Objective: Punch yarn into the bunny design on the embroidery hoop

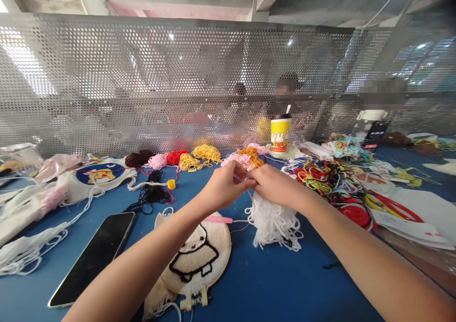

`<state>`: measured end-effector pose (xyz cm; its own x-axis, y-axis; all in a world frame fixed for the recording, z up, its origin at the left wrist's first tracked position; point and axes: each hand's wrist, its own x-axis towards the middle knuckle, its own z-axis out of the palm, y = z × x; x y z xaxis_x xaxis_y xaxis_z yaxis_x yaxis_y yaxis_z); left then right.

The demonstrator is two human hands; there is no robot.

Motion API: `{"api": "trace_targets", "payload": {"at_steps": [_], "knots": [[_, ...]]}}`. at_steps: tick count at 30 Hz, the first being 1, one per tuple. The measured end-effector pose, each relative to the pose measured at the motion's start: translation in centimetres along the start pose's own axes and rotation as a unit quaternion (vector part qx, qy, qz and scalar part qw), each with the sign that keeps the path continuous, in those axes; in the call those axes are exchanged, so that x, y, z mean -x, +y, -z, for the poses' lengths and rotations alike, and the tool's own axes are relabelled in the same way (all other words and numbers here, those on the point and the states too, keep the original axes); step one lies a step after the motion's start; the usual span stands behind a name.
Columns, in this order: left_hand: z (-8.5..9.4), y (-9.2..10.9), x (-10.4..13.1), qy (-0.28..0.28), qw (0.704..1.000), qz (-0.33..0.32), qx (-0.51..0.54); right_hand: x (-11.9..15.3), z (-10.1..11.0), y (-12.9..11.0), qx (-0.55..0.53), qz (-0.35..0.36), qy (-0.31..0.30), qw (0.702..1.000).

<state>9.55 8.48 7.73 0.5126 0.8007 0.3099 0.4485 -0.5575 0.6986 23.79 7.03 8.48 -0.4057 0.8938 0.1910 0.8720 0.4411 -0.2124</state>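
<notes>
My left hand and my right hand meet above the middle of the blue table, fingertips together. Their fingers are pinched; what lies between them is too small to make out. Just below my right hand lies a loose bundle of white yarn. A round embroidery hoop with a black-outlined rabbit figure rests on the table, partly behind my left forearm. Across the hoop's top edge lies a pink pen-like tool, with a white strand running from its tip toward the white bundle.
A black phone lies at the left. Colourful yarn and red-handled scissors are at the right. A yellow cup stands before the perforated metal screen; people show dimly behind it.
</notes>
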Motion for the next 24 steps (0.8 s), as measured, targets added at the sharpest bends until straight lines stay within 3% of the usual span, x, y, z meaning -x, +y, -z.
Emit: {"api": "trace_targets", "payload": {"at_steps": [7, 13, 19, 24], "knots": [[-0.2, -1.4, -0.4, -0.005, 0.998, -0.014, -0.055, -0.2, -0.8, 0.1, 0.008, -0.001, -0.022, 1.000], [1.3, -1.6, -0.8, 0.033, 0.980, -0.033, -0.192, -0.6, -0.3, 1.6, 0.010, 0.000, -0.036, 0.999], [4.3, -4.6, -1.7, 0.108, 0.939, 0.046, -0.324, -0.7, 0.3, 4.2, 0.034, -0.056, -0.070, 0.995], [5.8, -5.9, -1.9, 0.102, 0.902, 0.135, -0.398, -0.5, 0.7, 5.3, 0.052, -0.094, -0.086, 0.991]]}}
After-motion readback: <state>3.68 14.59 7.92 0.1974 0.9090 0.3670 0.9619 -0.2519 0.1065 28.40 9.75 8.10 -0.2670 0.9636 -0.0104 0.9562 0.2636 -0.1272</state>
